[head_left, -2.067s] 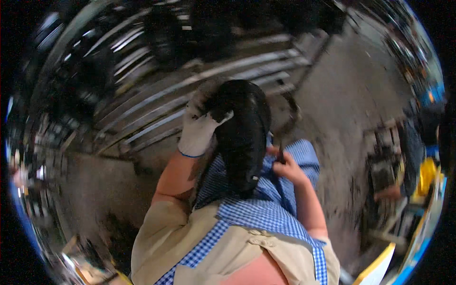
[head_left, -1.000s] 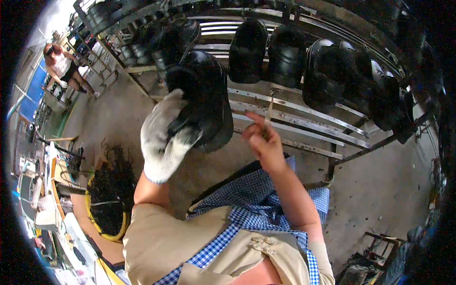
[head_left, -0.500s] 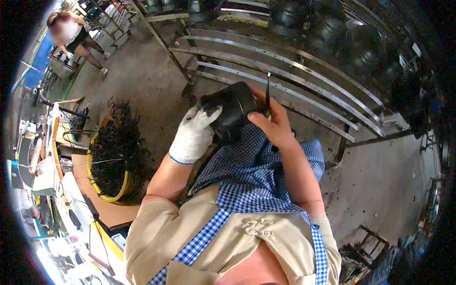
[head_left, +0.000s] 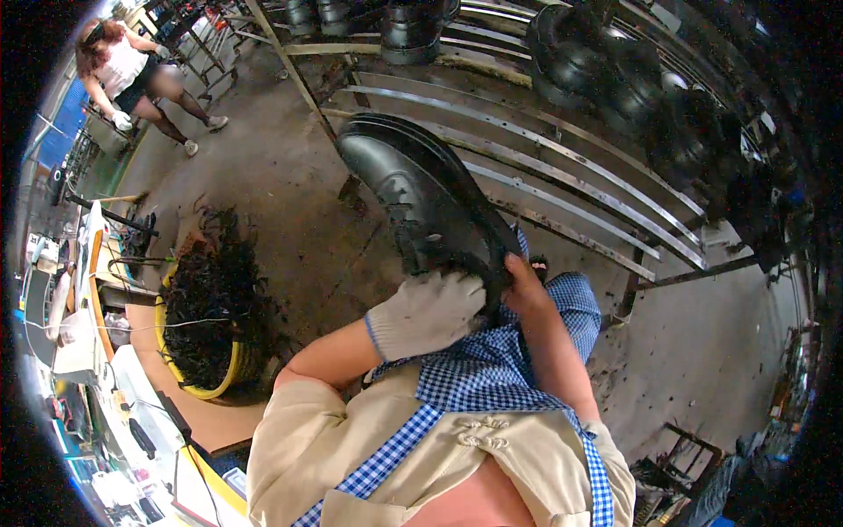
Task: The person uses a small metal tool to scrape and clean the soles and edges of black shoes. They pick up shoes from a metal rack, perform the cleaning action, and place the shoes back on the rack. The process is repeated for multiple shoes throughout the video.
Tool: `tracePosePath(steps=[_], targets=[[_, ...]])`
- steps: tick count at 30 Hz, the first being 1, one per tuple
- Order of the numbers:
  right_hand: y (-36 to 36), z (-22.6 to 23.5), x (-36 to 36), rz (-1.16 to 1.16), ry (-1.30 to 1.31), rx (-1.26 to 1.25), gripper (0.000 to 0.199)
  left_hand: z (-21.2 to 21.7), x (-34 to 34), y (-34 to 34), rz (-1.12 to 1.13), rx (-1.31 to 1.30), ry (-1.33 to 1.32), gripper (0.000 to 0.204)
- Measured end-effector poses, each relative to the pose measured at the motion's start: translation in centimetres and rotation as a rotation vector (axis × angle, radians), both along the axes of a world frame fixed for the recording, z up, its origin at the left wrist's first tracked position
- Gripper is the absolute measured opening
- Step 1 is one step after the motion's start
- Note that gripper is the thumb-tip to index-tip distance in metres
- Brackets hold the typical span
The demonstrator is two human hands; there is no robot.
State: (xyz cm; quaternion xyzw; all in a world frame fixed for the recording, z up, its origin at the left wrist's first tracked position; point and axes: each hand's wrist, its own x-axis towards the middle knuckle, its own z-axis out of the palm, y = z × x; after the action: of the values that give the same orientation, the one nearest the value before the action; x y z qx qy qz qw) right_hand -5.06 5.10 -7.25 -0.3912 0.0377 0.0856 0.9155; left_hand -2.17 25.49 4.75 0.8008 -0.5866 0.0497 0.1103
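A black leather boot [head_left: 399, 189] is held up in front of my apron, its toe pointing away to the upper left and its thick sole edge facing right. My left hand [head_left: 430, 312], in a white knit glove with a blue cuff edge, has its fingers curled over the shaft near the opening. At the heel, my bare right hand [head_left: 527, 285] grips the boot, thumb along its back edge. Most of the right fingers are hidden, and the thin pointed tool seen earlier does not show now.
A metal slatted rack [head_left: 562, 145] stands ahead, with several black boots [head_left: 411, 33] on its upper bars. To the left, a yellow-rimmed round container [head_left: 230, 378] holds dark stringy scraps [head_left: 206, 299] beside a cluttered workbench [head_left: 132, 386]. Another person [head_left: 132, 75] is at far left.
The boot has swung from a compact, end-on pose to toe outward. My left hand has moved down and right to the shaft; my right hand has lowered to the heel. The other person has shifted.
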Motion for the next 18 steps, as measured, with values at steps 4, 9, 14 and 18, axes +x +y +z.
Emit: tracePosePath(steps=[4,9,14,18], targets=[[-0.8,-2.7,-2.1,0.001,0.031,0.232,0.063,4.5,2.6,3.3,-0.147,-0.416,0.392,0.034],[-0.4,-3.1,-2.6,-0.060,0.334,0.324,0.051,2.2,6.0,1.8,0.478,-1.266,0.769,0.070],[2.5,-0.9,-2.2,-0.111,0.500,0.448,0.048,1.0,5.6,1.3,0.256,-1.123,1.037,0.078],[3.7,-3.7,-2.7,-0.063,0.325,0.298,0.048,-0.2,5.2,0.8,0.294,-1.068,0.870,0.077]])
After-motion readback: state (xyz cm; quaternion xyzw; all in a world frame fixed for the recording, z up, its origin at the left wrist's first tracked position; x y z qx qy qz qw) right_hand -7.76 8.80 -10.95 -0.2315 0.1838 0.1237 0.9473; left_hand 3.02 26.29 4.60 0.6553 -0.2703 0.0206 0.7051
